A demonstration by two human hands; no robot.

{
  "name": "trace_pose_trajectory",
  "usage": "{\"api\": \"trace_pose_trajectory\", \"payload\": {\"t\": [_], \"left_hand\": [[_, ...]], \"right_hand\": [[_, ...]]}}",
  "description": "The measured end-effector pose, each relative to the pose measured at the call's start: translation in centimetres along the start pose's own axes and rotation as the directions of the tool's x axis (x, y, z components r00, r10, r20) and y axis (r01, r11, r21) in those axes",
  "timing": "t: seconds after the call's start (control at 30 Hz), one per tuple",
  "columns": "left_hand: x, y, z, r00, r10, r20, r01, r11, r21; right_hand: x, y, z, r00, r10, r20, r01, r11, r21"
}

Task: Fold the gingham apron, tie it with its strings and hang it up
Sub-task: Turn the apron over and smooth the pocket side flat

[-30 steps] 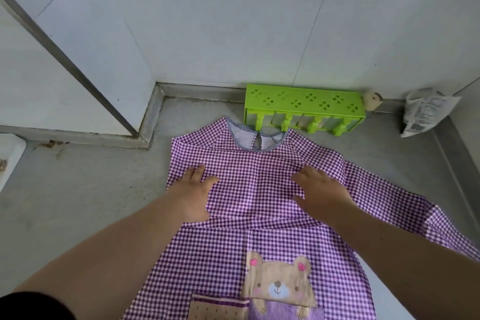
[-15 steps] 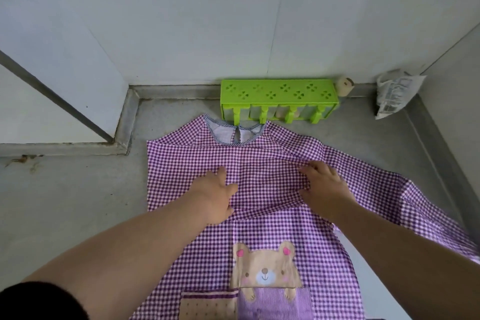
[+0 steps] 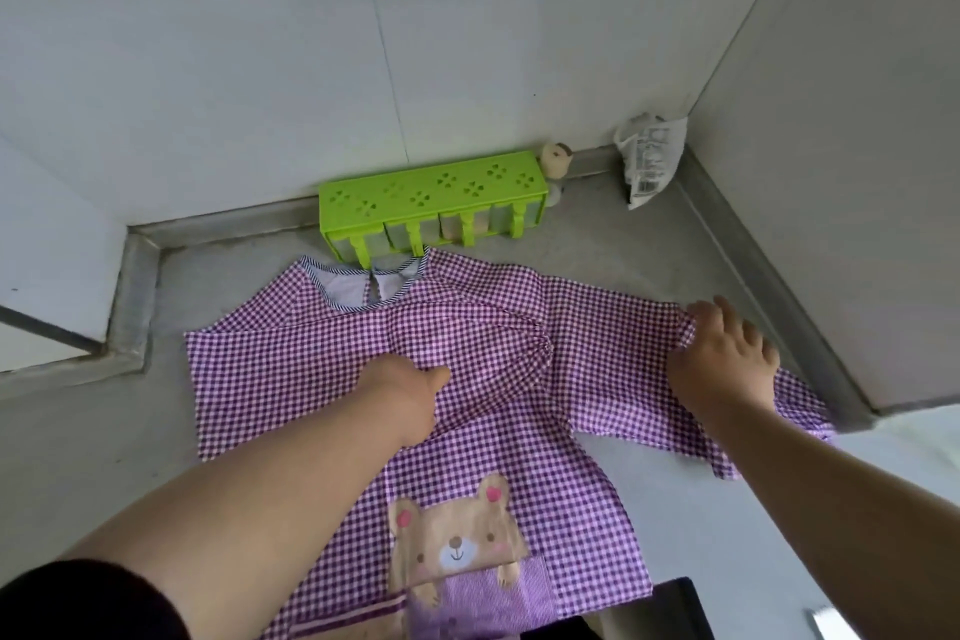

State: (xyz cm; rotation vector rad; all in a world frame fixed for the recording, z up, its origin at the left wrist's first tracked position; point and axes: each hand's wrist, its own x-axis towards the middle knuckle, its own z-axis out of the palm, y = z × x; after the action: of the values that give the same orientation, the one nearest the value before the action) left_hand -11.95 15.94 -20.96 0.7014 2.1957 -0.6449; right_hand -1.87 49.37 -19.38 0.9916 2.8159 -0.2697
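The grey floor [image 3: 104,431] fills most of the frame, and my gingham apron [image 3: 519,442] lies spread flat on it across the centre, neckline toward the green rack [image 3: 431,195] at the wall. It is thin, limp cotton (it will slide and bunch rather than hold a crease), so I judge the seams and sleeve ends are the places to grip. My left hand [image 3: 410,390] presses down mid-chest, fingers hidden. My right hand [image 3: 719,361], at centre right, pinches a gathered fold of the sleeve.

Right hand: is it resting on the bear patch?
No, the right hand grips the gingham apron's sleeve, well away from the bear patch.
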Motion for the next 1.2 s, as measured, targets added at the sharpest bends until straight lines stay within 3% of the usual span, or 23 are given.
{"api": "trace_pose_trajectory", "payload": {"t": [0.07,0.17,0.3,0.4,0.5,0.6,0.67,0.73,0.87,0.93,0.97,1.07,1.2], "left_hand": [[0.0,0.4,-0.2,1.0,-0.013,-0.006,0.013,1.0,-0.012],[0.0,0.6,-0.1,0.998,-0.053,-0.02,0.051,0.995,-0.081],[-0.6,0.9,-0.8,0.995,-0.051,-0.089,0.043,0.995,-0.085],[-1.2,1.1,-1.8,0.983,0.017,-0.182,-0.019,1.0,-0.01],[-1.4,1.1,-2.3,0.984,0.052,-0.171,-0.066,0.995,-0.074],[-1.5,1.1,-2.5,0.988,0.048,-0.147,-0.089,0.954,-0.286],[-1.7,1.1,-2.6,0.988,0.024,-0.151,-0.088,0.896,-0.436],[-2.0,1.0,-2.9,0.987,-0.01,-0.158,-0.085,0.806,-0.586],[-3.0,0.3,-3.6,0.988,-0.06,-0.142,-0.105,0.414,-0.904],[-3.6,-0.3,-3.6,0.987,-0.071,-0.143,-0.123,0.233,-0.965],[-3.9,-0.5,-3.5,0.984,-0.073,-0.16,-0.143,0.188,-0.972],[-4.2,-1.1,-2.9,0.978,-0.075,-0.196,-0.181,0.166,-0.969],[-4.5,-1.6,-2.0,0.97,-0.095,-0.222,-0.199,0.209,-0.957]], "right_hand": [[0.9,1.3,-0.1,0.997,0.048,0.063,-0.047,0.999,-0.007],[2.2,1.9,-0.3,0.956,0.116,0.269,-0.073,0.984,-0.163],[2.8,1.6,-0.9,0.924,0.04,0.381,0.1,0.935,-0.341],[2.5,-0.1,-2.0,0.921,-0.132,0.365,0.263,0.905,-0.335],[2.1,-3.2,-3.6,0.855,-0.227,0.466,0.333,0.929,-0.16],[1.2,-6.5,-4.5,0.781,-0.26,0.568,0.171,0.964,0.206],[0.7,-8.5,-4.4,0.74,-0.224,0.634,-0.117,0.886,0.449],[0.1,-10.5,-4.3,0.716,-0.166,0.678,-0.308,0.796,0.521],[-1.6,-14.0,-3.3,0.687,-0.169,0.707,-0.449,0.666,0.596],[-2.6,-15.3,-2.9,0.663,-0.178,0.727,-0.528,0.577,0.623],[-3.0,-16.0,-2.6,0.647,-0.187,0.739,-0.56,0.54,0.628],[-4.1,-17.7,-2.0,0.594,-0.258,0.762,-0.625,0.448,0.639],[-5.1,-19.1,-1.3,0.555,-0.335,0.761,-0.61,0.458,0.647]]}}
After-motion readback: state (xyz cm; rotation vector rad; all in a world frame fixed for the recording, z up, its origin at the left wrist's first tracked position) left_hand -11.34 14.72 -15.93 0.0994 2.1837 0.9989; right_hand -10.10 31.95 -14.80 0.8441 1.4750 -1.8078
